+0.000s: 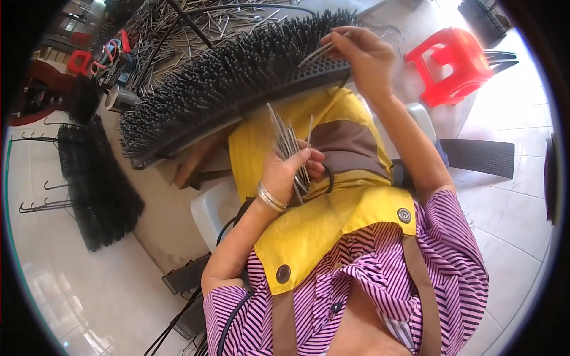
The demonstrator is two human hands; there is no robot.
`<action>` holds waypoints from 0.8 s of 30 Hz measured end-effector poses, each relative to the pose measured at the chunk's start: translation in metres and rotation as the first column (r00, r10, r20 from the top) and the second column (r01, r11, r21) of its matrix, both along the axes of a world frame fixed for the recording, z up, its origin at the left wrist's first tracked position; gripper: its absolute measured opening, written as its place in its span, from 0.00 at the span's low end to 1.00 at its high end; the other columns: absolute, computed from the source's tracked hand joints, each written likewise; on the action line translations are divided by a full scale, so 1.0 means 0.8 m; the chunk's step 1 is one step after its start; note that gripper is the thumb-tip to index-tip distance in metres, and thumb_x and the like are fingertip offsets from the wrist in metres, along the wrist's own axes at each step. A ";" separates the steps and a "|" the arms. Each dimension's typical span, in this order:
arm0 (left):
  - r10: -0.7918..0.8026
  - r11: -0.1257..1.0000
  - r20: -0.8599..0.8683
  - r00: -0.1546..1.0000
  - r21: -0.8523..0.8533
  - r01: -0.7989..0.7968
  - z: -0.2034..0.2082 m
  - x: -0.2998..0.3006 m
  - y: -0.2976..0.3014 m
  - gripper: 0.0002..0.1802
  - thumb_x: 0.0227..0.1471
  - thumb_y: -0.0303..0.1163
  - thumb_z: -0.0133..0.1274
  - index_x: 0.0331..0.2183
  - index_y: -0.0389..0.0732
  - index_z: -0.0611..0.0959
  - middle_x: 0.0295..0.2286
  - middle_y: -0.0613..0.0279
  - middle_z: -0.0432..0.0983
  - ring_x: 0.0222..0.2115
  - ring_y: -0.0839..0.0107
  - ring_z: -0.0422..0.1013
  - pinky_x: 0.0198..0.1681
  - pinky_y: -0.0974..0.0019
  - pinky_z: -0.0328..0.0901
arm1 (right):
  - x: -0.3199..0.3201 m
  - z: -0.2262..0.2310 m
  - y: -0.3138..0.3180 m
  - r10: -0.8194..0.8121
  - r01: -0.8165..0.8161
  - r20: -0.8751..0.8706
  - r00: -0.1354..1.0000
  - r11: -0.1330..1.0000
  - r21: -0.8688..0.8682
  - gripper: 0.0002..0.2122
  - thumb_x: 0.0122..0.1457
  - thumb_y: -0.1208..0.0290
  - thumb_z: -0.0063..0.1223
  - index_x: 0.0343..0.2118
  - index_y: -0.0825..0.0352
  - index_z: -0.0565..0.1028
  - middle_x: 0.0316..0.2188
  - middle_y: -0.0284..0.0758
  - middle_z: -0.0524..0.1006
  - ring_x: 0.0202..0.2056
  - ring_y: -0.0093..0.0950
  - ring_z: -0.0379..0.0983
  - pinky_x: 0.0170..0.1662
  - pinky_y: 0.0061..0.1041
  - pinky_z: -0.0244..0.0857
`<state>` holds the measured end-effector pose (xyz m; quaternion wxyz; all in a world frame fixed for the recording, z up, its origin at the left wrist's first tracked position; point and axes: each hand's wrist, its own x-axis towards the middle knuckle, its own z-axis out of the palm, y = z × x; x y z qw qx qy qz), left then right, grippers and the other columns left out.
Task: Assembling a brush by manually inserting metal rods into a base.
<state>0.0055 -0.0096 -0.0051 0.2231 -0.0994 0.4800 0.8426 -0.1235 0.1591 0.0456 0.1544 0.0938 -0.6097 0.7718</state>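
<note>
My left hand (290, 172) is closed around a bundle of thin grey wire-like rods (282, 132), held upright above my lap. One rod stands a little apart from the others, by the fingertips. Up at the right end of a long curved black board (219, 115), my right hand (369, 58) pinches a thin bent grey rod (313, 55). Dense dark bristle-like strands (219, 77) cover most of the board. Near my right hand, a bare strip with rows of round holes (317, 72) shows. Whether the pinched rod enters a hole cannot be made out.
Loose rods (219, 25) lie heaped behind the board. A metal cup (120, 98) and scissors (111, 48) are at the far left. Black bristled pieces with hooks (98, 184) stand left. A red stool (454, 62) is at the far right. A yellow apron (320, 219) covers my lap.
</note>
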 end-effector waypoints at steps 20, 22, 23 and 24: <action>0.020 0.999 0.019 1.000 0.041 -0.021 -0.005 -0.001 -0.002 0.08 0.46 0.27 0.49 0.30 0.34 0.71 0.24 0.52 0.73 0.21 0.69 0.71 0.23 0.71 0.67 | -0.014 -0.016 -0.033 0.089 -0.008 -0.183 0.979 0.916 0.402 0.06 0.49 0.80 0.50 0.31 0.70 0.74 0.26 0.31 0.76 0.26 0.13 0.68 0.30 0.10 0.63; 0.019 0.999 0.025 1.000 0.037 -0.020 -0.006 -0.003 -0.001 0.09 0.46 0.28 0.48 0.30 0.33 0.70 0.24 0.52 0.73 0.20 0.69 0.71 0.23 0.71 0.67 | -0.017 -0.020 -0.033 0.090 -0.012 -0.179 0.980 0.919 0.394 0.06 0.49 0.80 0.50 0.30 0.71 0.74 0.26 0.31 0.76 0.26 0.13 0.68 0.30 0.10 0.63; 0.015 0.999 0.022 1.000 0.030 -0.016 -0.004 -0.002 -0.001 0.09 0.46 0.28 0.48 0.30 0.33 0.70 0.24 0.52 0.73 0.20 0.69 0.71 0.23 0.71 0.67 | -0.016 -0.021 -0.033 0.095 -0.011 -0.181 0.979 0.910 0.413 0.05 0.48 0.79 0.51 0.30 0.70 0.74 0.26 0.30 0.76 0.26 0.13 0.68 0.30 0.10 0.62; 0.010 1.000 0.021 1.000 0.024 -0.010 -0.004 -0.001 -0.002 0.09 0.46 0.28 0.48 0.30 0.33 0.70 0.24 0.52 0.73 0.20 0.69 0.71 0.23 0.71 0.67 | -0.016 -0.022 -0.034 0.099 -0.011 -0.182 0.978 0.901 0.433 0.05 0.48 0.79 0.51 0.30 0.70 0.75 0.25 0.29 0.76 0.25 0.13 0.68 0.29 0.10 0.62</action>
